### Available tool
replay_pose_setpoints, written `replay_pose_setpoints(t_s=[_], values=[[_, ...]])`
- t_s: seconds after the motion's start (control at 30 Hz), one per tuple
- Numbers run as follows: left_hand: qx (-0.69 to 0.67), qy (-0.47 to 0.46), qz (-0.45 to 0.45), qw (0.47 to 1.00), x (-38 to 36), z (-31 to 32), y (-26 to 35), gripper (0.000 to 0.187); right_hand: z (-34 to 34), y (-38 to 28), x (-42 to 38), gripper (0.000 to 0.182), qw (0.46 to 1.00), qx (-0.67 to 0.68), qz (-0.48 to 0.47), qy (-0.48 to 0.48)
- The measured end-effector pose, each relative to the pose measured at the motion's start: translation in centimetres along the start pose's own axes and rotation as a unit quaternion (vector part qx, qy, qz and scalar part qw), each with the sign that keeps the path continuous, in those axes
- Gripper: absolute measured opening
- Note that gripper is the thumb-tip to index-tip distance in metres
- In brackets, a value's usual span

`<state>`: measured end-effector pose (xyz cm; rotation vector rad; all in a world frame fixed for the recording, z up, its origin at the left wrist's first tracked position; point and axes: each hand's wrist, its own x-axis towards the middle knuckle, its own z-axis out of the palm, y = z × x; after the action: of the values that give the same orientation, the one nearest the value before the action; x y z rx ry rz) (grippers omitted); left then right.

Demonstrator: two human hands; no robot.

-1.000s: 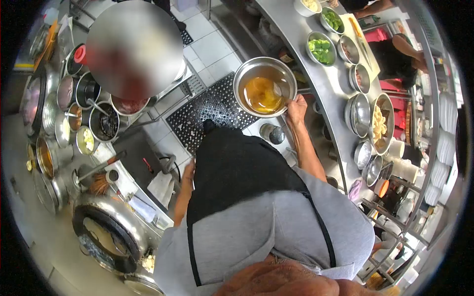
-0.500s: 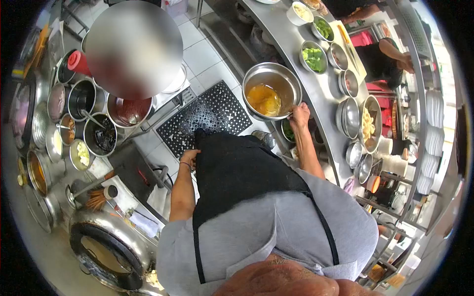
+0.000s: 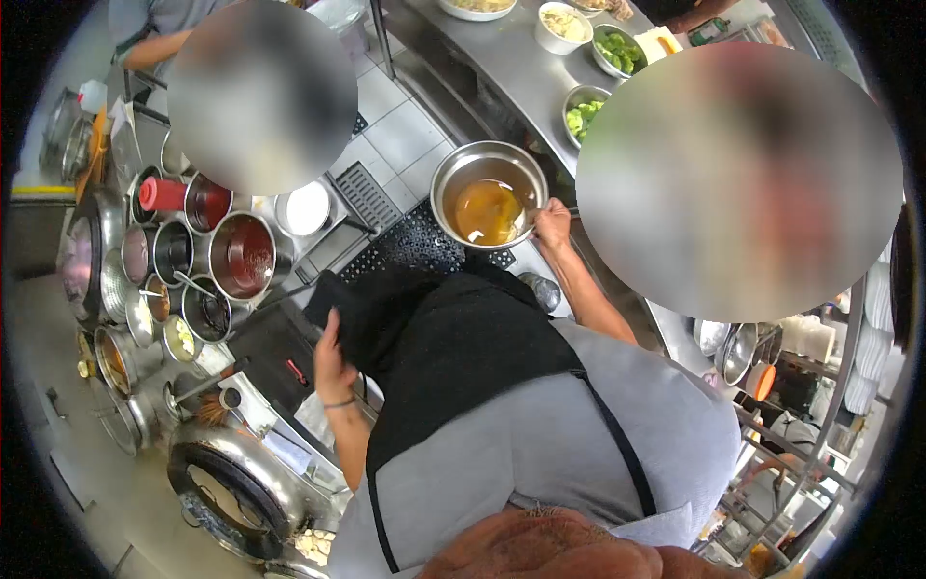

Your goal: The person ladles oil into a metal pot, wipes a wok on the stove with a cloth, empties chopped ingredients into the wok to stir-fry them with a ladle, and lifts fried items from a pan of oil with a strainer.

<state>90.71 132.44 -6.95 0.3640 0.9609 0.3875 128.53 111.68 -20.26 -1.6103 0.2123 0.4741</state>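
Beside the worktop edge point(image 3: 526, 96), a bowl point(image 3: 503, 166) of liquid point(image 3: 485, 214) is grasped by the right hand point(image 3: 552, 225), left hand point(image 3: 333, 362) empty; level support seems needed.

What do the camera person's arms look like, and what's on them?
They're human arms with grey sleeves that leave the forearms bare. The left grip and right grip are both ordinary hands without gloves. A thin band circles the left wrist, but it's too small to tell its exact colour. No band shows on the right wrist.
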Motion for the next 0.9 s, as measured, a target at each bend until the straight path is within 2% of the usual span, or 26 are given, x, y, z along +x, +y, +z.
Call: replay_pose_setpoints(t_s=[0.03,0.07,0.1,0.17,0.27,0.3,0.37,0.43,0.57,0.6,0.63,0.67,0.7,0.8,0.87,0.9], values=[[0.032,-0.032,0.055,0.997,-1.1,-1.2,0.7,0.039,0.2,0.3,1.0,0.025,1.000,-0.002,-0.018,-0.018],[0.102,-0.012,0.152,0.983,-3.6,1.4,1.5,0.033,0.5,0.6,2.1,0.025,0.999,-0.005,-0.035,-0.036],[0.173,0.023,0.244,0.954,-6.2,4.0,2.3,0.027,0.8,1.0,3.3,0.025,0.998,-0.046,-0.021,-0.029],[0.197,0.040,0.420,0.885,-6.8,3.6,0.9,0.026,1.7,0.6,5.0,0.026,0.999,-0.018,-0.016,-0.040],[0.243,-0.097,0.527,0.808,-9.9,12.5,-0.4,0.027,3.7,-0.4,7.3,0.027,0.997,-0.028,-0.011,-0.072],[0.256,-0.158,0.537,0.788,-10.4,15.3,-0.2,0.027,3.8,0.2,8.7,0.027,0.993,0.017,-0.016,-0.119],[0.265,-0.297,0.527,0.751,-10.4,21.1,0.8,0.028,5.0,-1.2,9.8,0.022,0.991,-0.006,-0.018,-0.129],[0.264,-0.382,0.496,0.734,-9.7,25.4,2.1,0.029,6.2,-1.8,11.5,0.025,0.985,0.019,0.018,-0.168],[0.250,-0.472,0.440,0.722,-6.1,30.4,4.7,0.030,8.6,-0.6,16.7,0.024,0.970,-0.095,-0.012,-0.225],[0.247,-0.489,0.428,0.719,-5.0,31.0,5.4,0.031,9.5,-1.4,17.5,0.024,0.960,-0.166,-0.018,-0.224],[0.245,-0.506,0.418,0.714,-4.0,31.8,6.0,0.031,11.3,-3.6,16.2,0.024,0.974,-0.082,0.016,-0.209],[0.238,-0.520,0.407,0.712,-2.8,32.2,6.8,0.032,12.9,-5.7,14.6,0.025,0.980,0.000,0.054,-0.193],[0.234,-0.530,0.400,0.710,-1.7,32.6,7.6,0.032,14.2,-7.0,14.6,0.023,0.977,0.015,0.072,-0.198],[0.231,-0.540,0.397,0.705,1.6,32.4,10.5,0.033,17.6,-7.4,17.2,0.020,0.980,-0.036,0.043,-0.192],[0.250,-0.484,0.382,0.746,3.9,30.8,12.9,0.034,20.5,-9.4,17.6,0.018,0.980,-0.048,0.052,-0.185],[0.262,-0.416,0.329,0.806,4.7,29.6,12.9,0.039,21.9,-10.3,18.2,0.017,0.979,-0.051,0.071,-0.183]])
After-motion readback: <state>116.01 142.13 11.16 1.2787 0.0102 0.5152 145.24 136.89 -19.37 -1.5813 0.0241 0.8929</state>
